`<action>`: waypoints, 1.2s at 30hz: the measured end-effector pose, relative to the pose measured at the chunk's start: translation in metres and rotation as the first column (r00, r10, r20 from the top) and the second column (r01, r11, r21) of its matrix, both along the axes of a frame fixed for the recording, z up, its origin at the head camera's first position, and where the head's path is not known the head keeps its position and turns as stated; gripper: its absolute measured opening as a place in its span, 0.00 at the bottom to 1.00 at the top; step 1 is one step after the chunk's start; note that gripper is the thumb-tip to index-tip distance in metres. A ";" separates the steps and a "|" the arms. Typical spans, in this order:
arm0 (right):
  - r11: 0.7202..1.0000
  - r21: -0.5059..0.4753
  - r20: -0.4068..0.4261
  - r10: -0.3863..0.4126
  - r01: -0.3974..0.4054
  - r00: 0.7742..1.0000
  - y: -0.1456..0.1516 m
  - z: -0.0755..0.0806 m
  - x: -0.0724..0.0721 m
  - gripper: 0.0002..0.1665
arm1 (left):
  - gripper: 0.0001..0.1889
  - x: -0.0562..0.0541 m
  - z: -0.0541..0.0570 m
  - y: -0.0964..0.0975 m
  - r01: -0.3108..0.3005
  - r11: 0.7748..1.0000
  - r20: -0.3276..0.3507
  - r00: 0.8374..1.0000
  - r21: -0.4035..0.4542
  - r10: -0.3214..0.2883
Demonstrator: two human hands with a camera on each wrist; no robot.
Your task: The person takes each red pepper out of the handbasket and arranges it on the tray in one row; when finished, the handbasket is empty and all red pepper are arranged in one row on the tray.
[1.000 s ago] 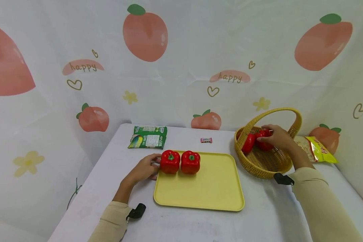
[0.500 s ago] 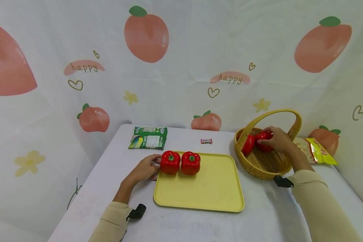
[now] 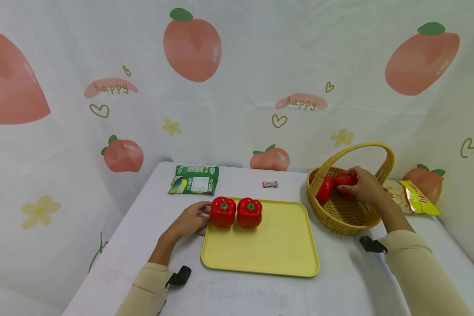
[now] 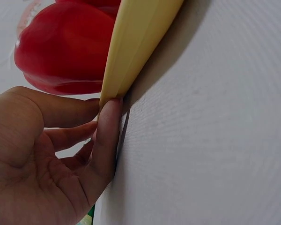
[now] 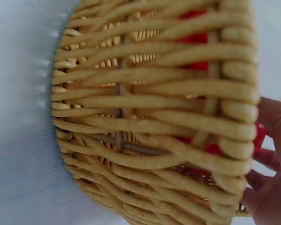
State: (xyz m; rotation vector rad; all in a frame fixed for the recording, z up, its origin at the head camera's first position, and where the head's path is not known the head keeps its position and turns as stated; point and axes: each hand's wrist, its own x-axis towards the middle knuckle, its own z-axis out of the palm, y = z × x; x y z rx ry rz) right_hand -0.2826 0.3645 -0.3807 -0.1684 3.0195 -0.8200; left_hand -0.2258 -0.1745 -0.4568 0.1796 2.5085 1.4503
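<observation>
My left hand (image 3: pixel 190 220) pinches the left rim of the yellow tray (image 3: pixel 260 250); the left wrist view shows its thumb (image 4: pixel 108 124) and fingers meeting at the edge. Two red bell peppers stand side by side on the tray: the left pepper (image 3: pixel 223 212), close to that hand, and the right pepper (image 3: pixel 249 213). Inside the wicker basket (image 3: pixel 341 224), my right hand (image 3: pixel 364 186) grips a red bell pepper (image 3: pixel 342 180) with thumb and fingers around it. Beside it leans another red pepper (image 3: pixel 324 189). The basket's weave hides most of this in the right wrist view.
A green snack bag (image 3: pixel 194 179) lies at the back left of the white table (image 3: pixel 237 294). A small pink wrapped candy (image 3: pixel 270 184) is behind the tray. Right of the basket lies a yellow snack bag (image 3: pixel 418 197). The basket's tall handle (image 3: pixel 359 147) arches over its opening.
The right wrist has drawn slightly toward me, and the hand has shifted a little on the pepper in the basket. The left hand and tray have stayed put.
</observation>
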 end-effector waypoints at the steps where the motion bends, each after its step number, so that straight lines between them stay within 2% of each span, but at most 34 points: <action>1: 1.000 0.006 -0.010 0.001 -0.001 1.000 0.000 0.000 0.002 0.44 | 0.30 0.000 0.000 0.000 0.000 1.000 0.003 1.000 0.002 0.000; 9: 1.000 0.022 -0.103 0.004 -0.002 0.995 -0.008 0.012 0.021 0.41 | 0.31 0.003 0.001 -0.001 -0.010 1.000 0.005 1.000 -0.002 0.010; 23: 0.996 -0.085 -0.204 -0.006 -0.011 0.979 -0.025 0.022 0.068 0.49 | 0.31 0.004 0.002 0.001 -0.016 1.000 0.000 1.000 -0.024 0.016; 30: 0.983 -0.176 -0.238 0.014 -0.057 0.971 -0.031 0.028 0.093 0.47 | 0.31 0.002 0.001 0.001 -0.006 1.000 -0.004 1.000 -0.022 0.006; 36: 0.972 -0.218 -0.252 0.032 -0.089 0.967 -0.042 0.031 0.107 0.47 | 0.31 0.000 0.000 0.000 0.002 1.000 -0.006 1.000 -0.014 -0.002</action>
